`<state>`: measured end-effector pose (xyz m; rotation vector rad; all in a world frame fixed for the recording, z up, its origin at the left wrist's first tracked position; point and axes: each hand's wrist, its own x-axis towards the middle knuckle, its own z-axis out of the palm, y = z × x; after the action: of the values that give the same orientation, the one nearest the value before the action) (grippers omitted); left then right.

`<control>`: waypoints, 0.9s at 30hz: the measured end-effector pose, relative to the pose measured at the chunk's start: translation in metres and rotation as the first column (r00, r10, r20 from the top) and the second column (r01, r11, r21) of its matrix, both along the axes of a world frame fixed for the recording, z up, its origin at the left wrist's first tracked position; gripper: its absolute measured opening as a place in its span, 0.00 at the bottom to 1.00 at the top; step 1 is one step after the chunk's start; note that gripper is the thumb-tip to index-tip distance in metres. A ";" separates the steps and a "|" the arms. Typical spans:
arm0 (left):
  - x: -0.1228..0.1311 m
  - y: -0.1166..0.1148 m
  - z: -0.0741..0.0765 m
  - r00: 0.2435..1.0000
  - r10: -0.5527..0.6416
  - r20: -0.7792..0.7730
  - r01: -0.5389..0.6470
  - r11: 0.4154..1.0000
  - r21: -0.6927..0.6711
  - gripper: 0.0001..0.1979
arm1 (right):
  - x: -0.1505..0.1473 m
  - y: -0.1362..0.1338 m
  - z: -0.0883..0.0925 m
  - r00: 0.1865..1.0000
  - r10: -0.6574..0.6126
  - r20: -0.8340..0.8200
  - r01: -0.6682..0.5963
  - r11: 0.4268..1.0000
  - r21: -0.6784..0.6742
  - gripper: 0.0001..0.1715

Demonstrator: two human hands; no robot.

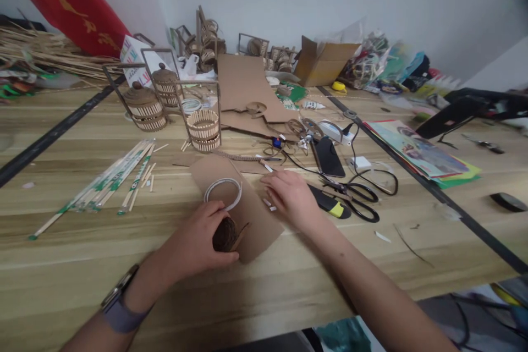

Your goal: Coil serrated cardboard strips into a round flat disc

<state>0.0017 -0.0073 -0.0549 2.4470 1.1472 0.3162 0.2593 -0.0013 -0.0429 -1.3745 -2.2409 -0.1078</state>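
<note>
My left hand (pixel 198 239) is closed around a small brown woven roll (pixel 226 234) that rests on a cardboard sheet (pixel 251 214) on the wooden table (pixel 82 264). A white paper ring (pixel 223 192) lies on the same sheet, just beyond my left fingers. My right hand (pixel 291 198) lies flat on the sheet's right edge with fingers stretched out, beside small white stick pieces (pixel 270 204). A watch is on my left wrist.
Black scissors (pixel 355 198) and a yellow-black cutter (pixel 332 206) lie right of my right hand. A phone (pixel 329 157), a white charger (pixel 360 164), wrapped chopsticks (pixel 107 181), small stick baskets (pixel 203 129), cardboard pieces (pixel 243 85) and coloured paper sheets (pixel 424 154) lie about the table.
</note>
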 end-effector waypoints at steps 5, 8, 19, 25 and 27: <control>0.006 -0.007 0.007 0.999 -0.053 0.014 0.053 0.999 -0.013 0.31 | -0.020 -0.009 -0.005 0.970 0.181 -0.161 -0.165 0.981 0.105 0.25; 0.009 -0.009 0.012 0.996 -0.087 0.027 0.087 0.996 0.001 0.32 | -0.023 -0.011 -0.007 0.964 0.213 -0.158 -0.198 0.974 0.108 0.28; 0.009 -0.011 0.008 0.996 -0.075 0.050 0.072 0.996 0.051 0.32 | -0.017 -0.009 -0.014 0.993 0.072 -0.090 -0.052 0.976 0.213 0.20; 0.012 -0.010 0.004 0.993 0.031 0.112 -0.044 0.992 0.119 0.25 | -0.016 -0.013 -0.012 0.942 0.004 -0.335 0.012 0.999 0.046 0.19; 0.013 -0.011 0.003 0.993 0.033 0.111 -0.049 0.988 0.148 0.25 | -0.015 -0.009 -0.014 0.852 -0.063 -0.519 0.020 0.996 -0.088 0.20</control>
<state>0.0146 -0.0180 -0.0518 2.5021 1.1668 0.5606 0.2439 -0.0105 -0.0564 -1.2998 -1.7715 0.3126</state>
